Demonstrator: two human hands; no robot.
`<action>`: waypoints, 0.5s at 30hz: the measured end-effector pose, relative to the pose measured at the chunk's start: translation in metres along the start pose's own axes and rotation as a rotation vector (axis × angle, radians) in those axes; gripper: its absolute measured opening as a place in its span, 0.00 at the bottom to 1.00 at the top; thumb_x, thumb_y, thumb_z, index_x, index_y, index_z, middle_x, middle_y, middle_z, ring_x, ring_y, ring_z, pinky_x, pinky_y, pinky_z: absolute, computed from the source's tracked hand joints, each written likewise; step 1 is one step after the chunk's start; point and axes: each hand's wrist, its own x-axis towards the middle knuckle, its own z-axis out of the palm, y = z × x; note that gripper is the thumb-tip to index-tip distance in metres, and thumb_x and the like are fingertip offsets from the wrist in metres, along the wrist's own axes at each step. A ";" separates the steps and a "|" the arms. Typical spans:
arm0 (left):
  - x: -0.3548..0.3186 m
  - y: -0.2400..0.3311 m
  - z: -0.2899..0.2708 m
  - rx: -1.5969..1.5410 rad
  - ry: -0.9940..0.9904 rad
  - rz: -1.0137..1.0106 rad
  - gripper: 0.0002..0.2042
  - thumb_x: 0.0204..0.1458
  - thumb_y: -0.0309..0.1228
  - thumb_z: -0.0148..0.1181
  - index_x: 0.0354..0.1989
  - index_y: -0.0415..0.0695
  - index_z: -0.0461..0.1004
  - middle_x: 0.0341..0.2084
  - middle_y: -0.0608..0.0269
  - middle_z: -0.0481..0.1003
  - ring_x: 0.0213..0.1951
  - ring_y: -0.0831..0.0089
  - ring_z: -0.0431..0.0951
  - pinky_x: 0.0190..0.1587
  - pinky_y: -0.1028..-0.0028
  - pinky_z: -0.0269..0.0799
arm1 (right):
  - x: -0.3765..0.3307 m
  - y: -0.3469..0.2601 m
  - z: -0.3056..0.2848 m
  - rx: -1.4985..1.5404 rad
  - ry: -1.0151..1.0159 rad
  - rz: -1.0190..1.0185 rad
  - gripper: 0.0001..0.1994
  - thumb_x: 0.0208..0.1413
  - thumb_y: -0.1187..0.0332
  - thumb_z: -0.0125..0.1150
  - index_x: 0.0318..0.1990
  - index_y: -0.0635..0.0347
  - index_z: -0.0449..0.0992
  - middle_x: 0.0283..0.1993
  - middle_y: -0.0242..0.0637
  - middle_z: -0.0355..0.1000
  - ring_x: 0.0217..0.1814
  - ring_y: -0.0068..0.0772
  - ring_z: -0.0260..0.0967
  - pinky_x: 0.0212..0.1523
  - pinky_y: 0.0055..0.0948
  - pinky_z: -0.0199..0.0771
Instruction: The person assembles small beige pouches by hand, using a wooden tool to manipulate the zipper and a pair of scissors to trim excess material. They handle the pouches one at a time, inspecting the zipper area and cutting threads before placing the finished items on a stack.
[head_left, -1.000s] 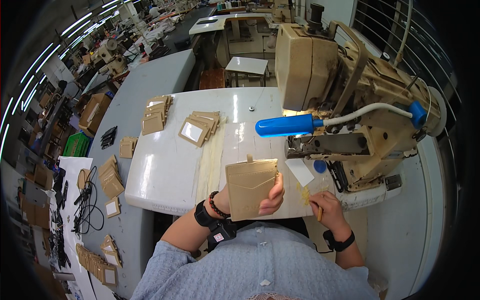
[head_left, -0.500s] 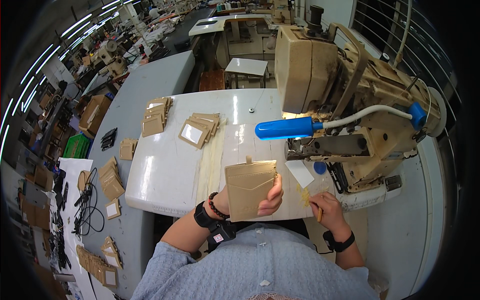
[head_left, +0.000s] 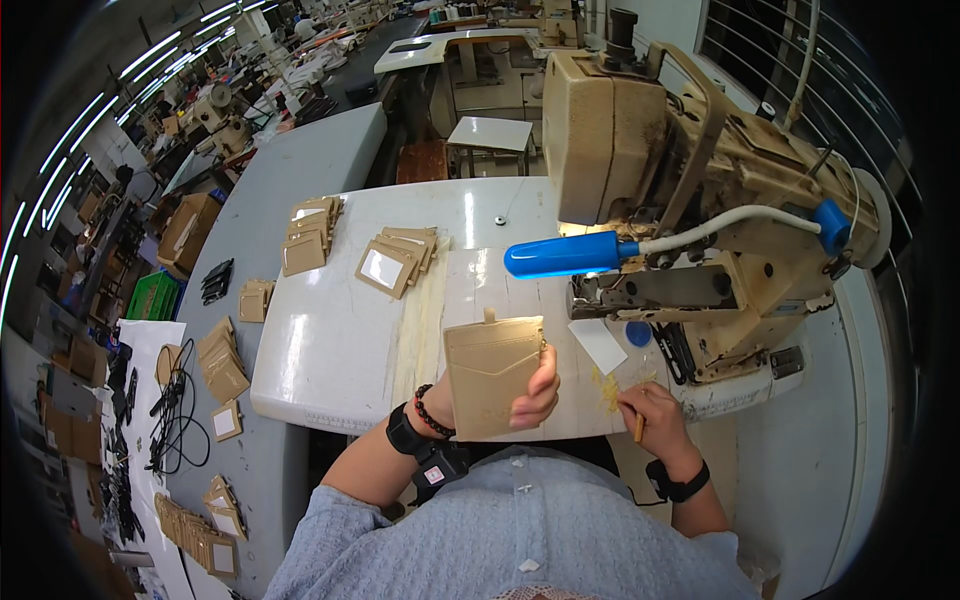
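A tan card holder (head_left: pixel 492 385) with stitched pocket lines and a small top tab is in my left hand (head_left: pixel 537 393). That hand is closed behind it, fingers wrapped round its right edge, and it is held up over the table's near edge. My right hand (head_left: pixel 655 413) is closed on a short tan stick-like tool (head_left: pixel 639 429), whose kind I cannot make out. Yellowish thread scraps (head_left: pixel 607 388) lie on the table just beside the right hand. Beyond them are a white card (head_left: pixel 598 346) and a blue round disc (head_left: pixel 638 334).
A beige sewing machine (head_left: pixel 690 170) with a blue lamp (head_left: pixel 563 255) stands at the right. Stacks of tan card holders (head_left: pixel 385 266) lie on the white table (head_left: pixel 330 350). More stacks (head_left: pixel 222 360) and black cables (head_left: pixel 178 410) are on the grey side surface at left.
The card holder and my left hand have shifted slightly left and up, with a slight change of tilt. My right hand has hardly moved.
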 end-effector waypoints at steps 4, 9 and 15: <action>0.000 0.001 -0.001 -0.013 -0.002 -0.009 0.39 0.49 0.75 0.34 0.26 0.43 0.65 0.16 0.65 0.63 0.20 0.74 0.63 0.22 0.77 0.62 | 0.000 0.000 0.000 -0.006 0.003 -0.006 0.13 0.41 0.81 0.65 0.37 0.60 0.76 0.31 0.40 0.74 0.35 0.43 0.72 0.35 0.35 0.74; -0.001 0.001 0.001 -0.049 -0.045 0.021 0.28 0.59 0.60 0.41 0.29 0.43 0.64 0.17 0.67 0.64 0.21 0.76 0.65 0.23 0.79 0.61 | -0.001 0.000 0.000 -0.006 -0.005 0.002 0.12 0.41 0.80 0.66 0.37 0.60 0.77 0.31 0.40 0.75 0.36 0.43 0.72 0.36 0.35 0.74; -0.009 -0.003 -0.012 -0.027 0.090 0.020 0.40 0.51 0.74 0.29 0.30 0.41 0.65 0.18 0.64 0.64 0.22 0.73 0.64 0.26 0.76 0.62 | 0.007 -0.011 -0.023 0.102 -0.173 0.200 0.16 0.43 0.75 0.68 0.43 0.63 0.76 0.40 0.42 0.75 0.37 0.43 0.74 0.44 0.33 0.74</action>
